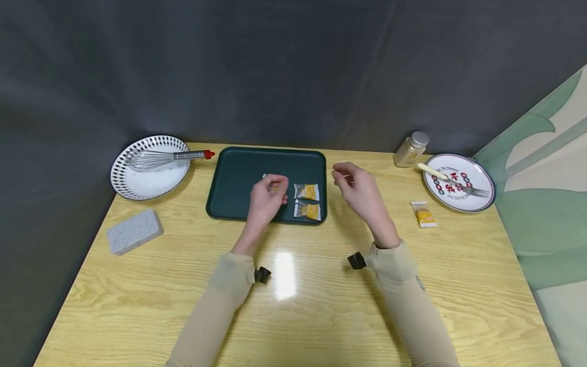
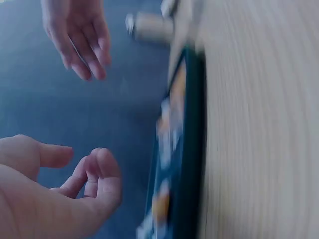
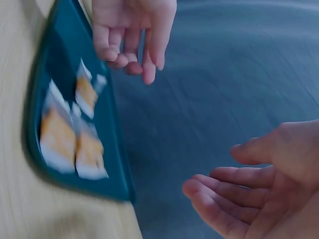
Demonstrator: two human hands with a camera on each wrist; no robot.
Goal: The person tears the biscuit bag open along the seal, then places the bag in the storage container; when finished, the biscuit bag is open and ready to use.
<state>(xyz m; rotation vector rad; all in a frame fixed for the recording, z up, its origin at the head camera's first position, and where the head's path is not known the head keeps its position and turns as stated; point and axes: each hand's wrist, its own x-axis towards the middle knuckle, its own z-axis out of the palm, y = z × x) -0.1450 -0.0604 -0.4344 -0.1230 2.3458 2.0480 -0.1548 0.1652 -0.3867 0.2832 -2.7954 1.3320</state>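
Observation:
My left hand (image 1: 267,200) hovers over the dark green tray (image 1: 238,176), its fingers loosely bent and nothing between them. Two small clear packets with orange-yellow contents, an upper packet (image 1: 306,192) and a lower packet (image 1: 307,211), lie at the tray's right end. Another packet (image 3: 85,94) shows beyond them in the right wrist view; in the head view the left hand partly covers it. Just past the tray's right edge, my right hand (image 1: 359,192) is held above the table, fingers relaxed and apart from the thumb, holding nothing. The left wrist view is blurred.
A similar packet (image 1: 424,214) lies on the table at right, near a plate (image 1: 481,200) bearing a fork (image 1: 451,181). A lidded jar (image 1: 410,149) stands behind. At left are a patterned bowl (image 1: 133,187), a whisk (image 1: 156,159) across it, and a grey sponge-like block (image 1: 134,232).

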